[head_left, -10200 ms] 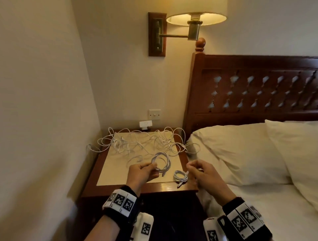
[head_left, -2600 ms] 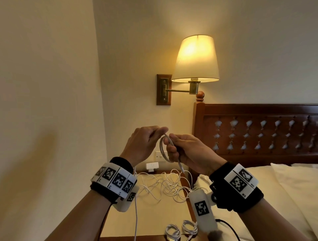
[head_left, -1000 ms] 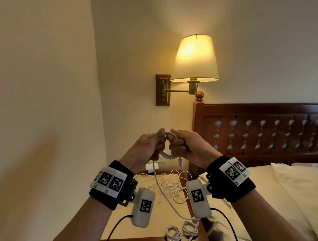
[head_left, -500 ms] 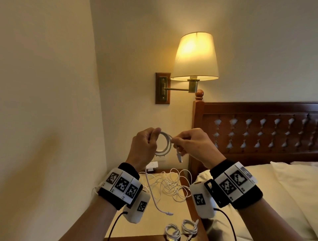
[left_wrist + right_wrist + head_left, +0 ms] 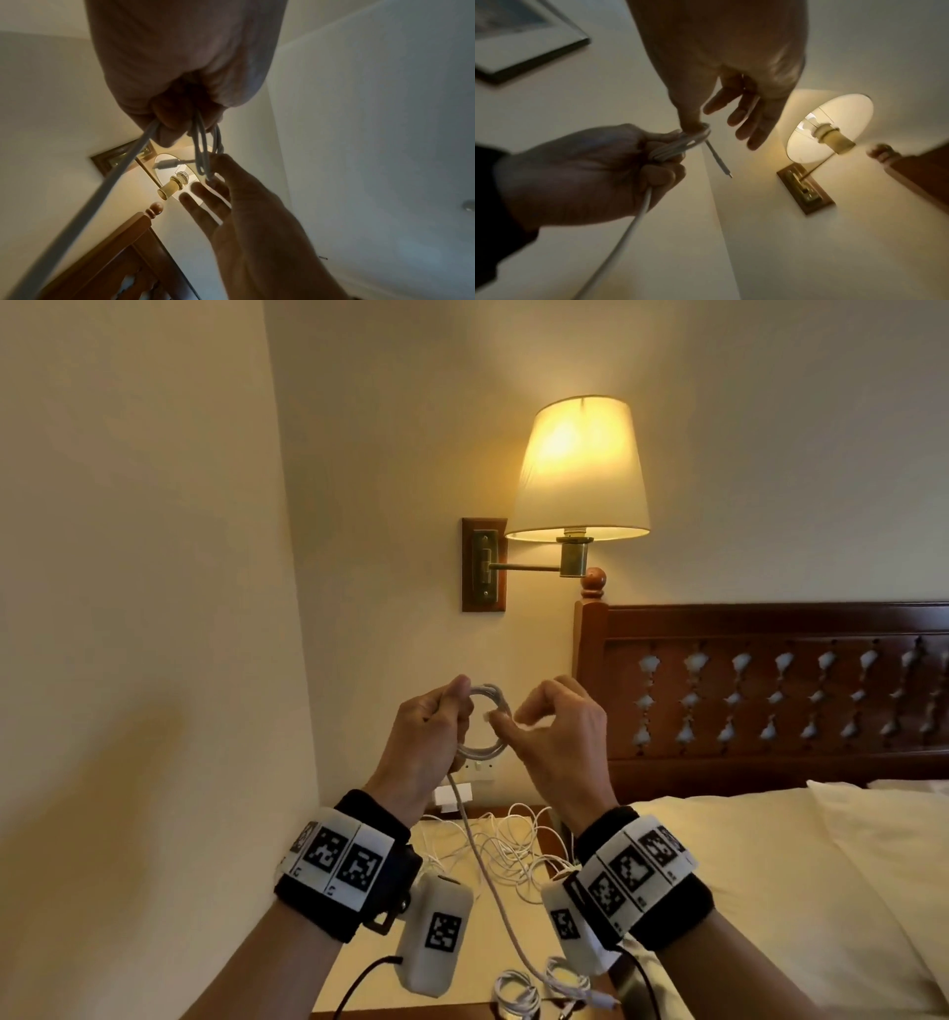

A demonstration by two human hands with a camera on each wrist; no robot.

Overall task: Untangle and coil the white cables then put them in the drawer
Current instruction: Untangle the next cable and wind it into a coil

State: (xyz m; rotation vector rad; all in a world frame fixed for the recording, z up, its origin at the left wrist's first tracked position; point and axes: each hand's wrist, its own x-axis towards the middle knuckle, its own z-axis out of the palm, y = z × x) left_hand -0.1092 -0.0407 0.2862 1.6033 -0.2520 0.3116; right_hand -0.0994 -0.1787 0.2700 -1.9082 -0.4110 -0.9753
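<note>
In the head view my left hand (image 5: 452, 706) grips a small coil of white cable (image 5: 485, 749) at chest height. My right hand (image 5: 506, 719) pinches the coil's right side with thumb and forefinger; its other fingers (image 5: 744, 121) are spread. The plug end (image 5: 718, 162) sticks out past the coil. The cable's loose tail (image 5: 493, 891) hangs from my left fist (image 5: 180, 81) down to the nightstand (image 5: 359, 968). A tangle of white cables (image 5: 508, 847) lies at the back of it. Two finished coils (image 5: 513, 999) sit at its front edge. No drawer is visible.
A lit wall lamp (image 5: 577, 469) hangs above and behind my hands. The dark wooden headboard (image 5: 770, 690) and the bed (image 5: 770, 891) are to the right. A wall socket (image 5: 477, 767) and a white plug block (image 5: 454, 796) sit behind the nightstand. The left wall is close.
My right hand has closed in on the coil and now pinches its right side. The hanging tail has swung right, its end now near the two finished coils.
</note>
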